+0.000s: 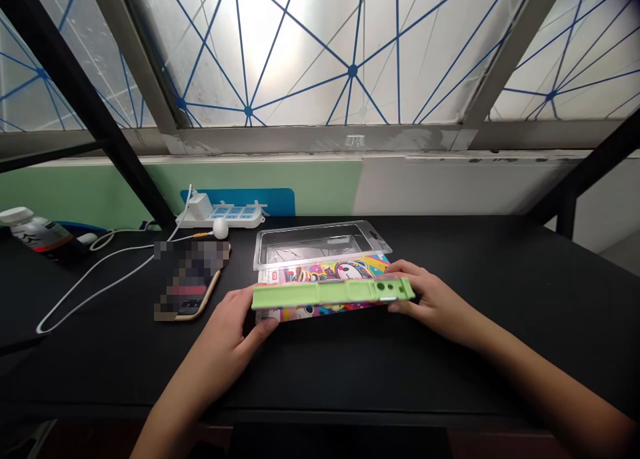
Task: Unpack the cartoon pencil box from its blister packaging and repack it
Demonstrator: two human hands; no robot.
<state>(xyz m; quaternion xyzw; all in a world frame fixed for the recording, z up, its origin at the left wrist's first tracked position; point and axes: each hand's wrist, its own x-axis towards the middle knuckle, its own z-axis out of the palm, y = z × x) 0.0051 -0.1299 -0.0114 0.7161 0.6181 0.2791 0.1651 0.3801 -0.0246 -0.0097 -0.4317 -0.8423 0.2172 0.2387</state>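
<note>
From the head camera, a person works with two bare hands at a black desk, a long light-green plastic piece stretched between them. The piece lies roughly crosswise over a brightly printed card, whose cartoon artwork shows along both its far and near edges. Dark round marks or holes dot the green surface near its right end.

The right hand is clamped on that end, fingers along the far side and thumb underneath on the near side. The left hand is at the opposite end, fingers by the green tip and thumb by the card's near corner; whether it pinches the piece, the card or both, one cannot tell.

Just beyond the card sits a clear plastic tray with a hanging tab at its right. To the left lies a phone, its screen partly pixelated. A white cable loops beside it, near a white power strip bearing a plugged-in adapter. A white-capped bottle is at far left, beneath a window patterned with blue lines.
</note>
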